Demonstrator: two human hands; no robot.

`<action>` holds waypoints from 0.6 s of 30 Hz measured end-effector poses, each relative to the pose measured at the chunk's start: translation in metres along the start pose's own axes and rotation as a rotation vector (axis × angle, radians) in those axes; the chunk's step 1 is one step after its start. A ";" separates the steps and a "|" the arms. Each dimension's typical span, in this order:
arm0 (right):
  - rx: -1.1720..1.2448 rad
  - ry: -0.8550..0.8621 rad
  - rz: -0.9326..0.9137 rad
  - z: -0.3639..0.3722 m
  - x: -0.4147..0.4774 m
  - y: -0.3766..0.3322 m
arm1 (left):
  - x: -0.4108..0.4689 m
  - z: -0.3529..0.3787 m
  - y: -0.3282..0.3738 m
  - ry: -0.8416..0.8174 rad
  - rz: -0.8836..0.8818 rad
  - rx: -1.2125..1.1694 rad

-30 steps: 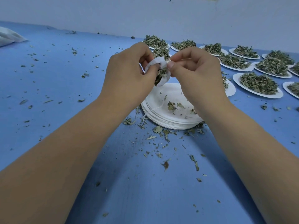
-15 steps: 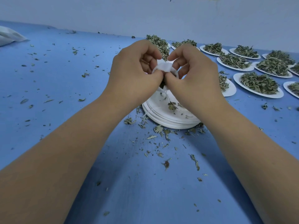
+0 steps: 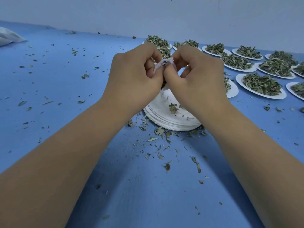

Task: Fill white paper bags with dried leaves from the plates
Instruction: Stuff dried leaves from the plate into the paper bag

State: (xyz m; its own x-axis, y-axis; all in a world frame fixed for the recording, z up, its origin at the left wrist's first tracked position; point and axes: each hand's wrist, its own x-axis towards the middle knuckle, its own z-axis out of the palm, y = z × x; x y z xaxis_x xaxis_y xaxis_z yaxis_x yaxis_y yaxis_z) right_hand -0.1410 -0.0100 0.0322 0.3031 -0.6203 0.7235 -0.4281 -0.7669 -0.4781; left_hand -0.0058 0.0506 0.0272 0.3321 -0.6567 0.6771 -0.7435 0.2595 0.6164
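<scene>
**Inspector:** Near end of the table (image 3: 49,89)?

**Assistant:** It is a blue surface strewn with leaf scraps (image 3: 167,167). They lie thickest just in front of the stack (image 3: 164,117).

**Inspector:** Describe the stack.

**Assistant:** White plates nested one on another, standing on the table between the two forearms. The top one holds only a few scraps, not a heap.

**Inspector:** Hands?

**Assistant:** Both are raised above the stack with their backs to the camera, and they touch each other. The left hand (image 3: 134,76) and the right hand (image 3: 197,76) have their fingers curled in. Together they pinch the bag (image 3: 162,64) at its crumpled top.

**Inspector:** The bag and its contents?

**Assistant:** It is small and white, held in the air between the fingertips over the stack. Something dark shows at its mouth. Most of the bag is hidden behind the hands, so I cannot tell how full it is.

**Inspector:** Beyond that?

**Assistant:** To the right are plates (image 3: 273,97), each carrying a heap of dried green leaves (image 3: 261,83). They sit in rows close beside one another. One is partly hidden behind the right hand, and more run along the far edge behind the hands.

**Inspector:** Far left?

**Assistant:** A white bundle (image 3: 8,37) lies on the table, cut off by the frame edge, and its contents are not visible. A pale wall (image 3: 148,14) stands behind the table.
</scene>
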 end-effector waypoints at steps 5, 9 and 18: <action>0.007 -0.025 0.048 0.000 0.000 0.001 | -0.001 0.002 0.000 -0.029 0.032 0.006; -0.029 -0.030 0.080 -0.001 0.003 0.002 | -0.001 0.000 0.002 0.000 0.041 -0.002; -0.080 -0.154 0.130 -0.003 0.005 0.008 | -0.004 0.004 0.008 -0.046 0.040 -0.022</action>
State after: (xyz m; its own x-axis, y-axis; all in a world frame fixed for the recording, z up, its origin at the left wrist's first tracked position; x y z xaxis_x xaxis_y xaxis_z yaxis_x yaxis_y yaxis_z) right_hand -0.1454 -0.0188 0.0336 0.3643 -0.7358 0.5708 -0.5366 -0.6668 -0.5172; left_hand -0.0151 0.0528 0.0274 0.2747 -0.6774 0.6824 -0.7427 0.3013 0.5981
